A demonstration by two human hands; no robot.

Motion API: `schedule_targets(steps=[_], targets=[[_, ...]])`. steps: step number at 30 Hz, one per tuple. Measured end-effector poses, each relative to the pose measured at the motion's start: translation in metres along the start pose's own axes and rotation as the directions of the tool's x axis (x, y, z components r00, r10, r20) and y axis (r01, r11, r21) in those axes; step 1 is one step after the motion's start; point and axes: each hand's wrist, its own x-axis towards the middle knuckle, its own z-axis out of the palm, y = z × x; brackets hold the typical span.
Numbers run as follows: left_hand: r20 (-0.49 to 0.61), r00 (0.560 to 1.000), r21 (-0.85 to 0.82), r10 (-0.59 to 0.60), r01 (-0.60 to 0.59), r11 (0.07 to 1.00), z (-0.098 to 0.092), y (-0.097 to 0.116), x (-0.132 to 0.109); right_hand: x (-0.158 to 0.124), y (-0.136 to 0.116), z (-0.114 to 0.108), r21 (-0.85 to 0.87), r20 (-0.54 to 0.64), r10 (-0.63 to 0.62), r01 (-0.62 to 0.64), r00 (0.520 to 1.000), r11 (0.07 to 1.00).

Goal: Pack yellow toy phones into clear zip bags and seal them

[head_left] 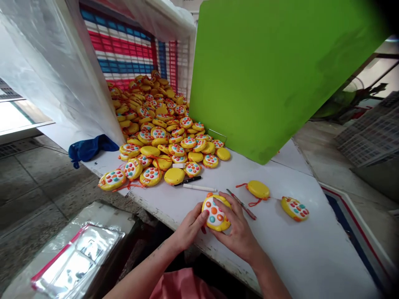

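Above the table's front edge, my left hand (191, 224) and my right hand (235, 226) hold one yellow toy (214, 212) between them. Its white face, dotted with orange, red and teal buttons, points up at me. The left fingers close on its left side with the thumb on the face, while the right fingers wrap its right side. A bit of red cord hangs below it. Just beyond the hands lie a white marker (199, 187), a black pen (188, 180) and a thin red-handled tool (241, 204) whose kind I cannot make out.
Many similar toys (158, 133) spill from a plastic-draped crate (134, 50). Two more, a yellow-backed toy (258, 189) and a button-side-up toy (295, 209), lie at right. A green board (264, 74) stands behind. A blue cloth (92, 149) and plastic-wrapped box (84, 253) are at left.
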Motion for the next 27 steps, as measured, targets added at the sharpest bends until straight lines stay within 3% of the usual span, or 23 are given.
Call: schedule_targets(steps=[3, 6, 8, 10, 12, 20, 27], targets=[[0.012, 0.998, -0.254, -0.064, 0.065, 0.965, -0.006, 0.003, -0.005, -0.003, -0.003, -0.013, 0.081, 0.232, -0.031, 0.012, 0.972, 0.997], [-0.059, 0.99, -0.439, -0.126, 0.088, 0.894, -0.007, 0.007, -0.004, -0.004, -0.005, -0.006, 0.239, 0.179, 0.129, -0.17, 0.975, 0.956], [-0.104, 0.987, -0.474, -0.123, 0.059, 0.878, -0.006, 0.008, -0.005, -0.004, -0.007, 0.005, 0.487, 0.136, 0.278, -0.308, 0.951, 0.817], [-0.114, 0.988, -0.453, -0.104, 0.041, 0.891, -0.004, 0.008, -0.007, -0.004, -0.009, 0.015, 0.703, 0.18, 0.344, -0.365, 0.921, 0.611], [-0.089, 0.992, -0.407, -0.091, 0.047, 0.912, -0.004, 0.007, -0.009, -0.003, -0.014, 0.023, 0.779, 0.196, 0.384, -0.381, 0.902, 0.497], [0.015, 1.0, -0.335, -0.021, 0.024, 0.942, -0.008, 0.005, -0.013, -0.001, -0.03, 0.025, 0.734, 0.184, 0.503, -0.458, 0.845, 0.502], [0.004, 0.999, -0.317, -0.046, 0.045, 0.947, -0.012, 0.01, -0.018, -0.009, -0.026, 0.04, 0.79, 0.201, 0.53, -0.456, 0.824, 0.409]])
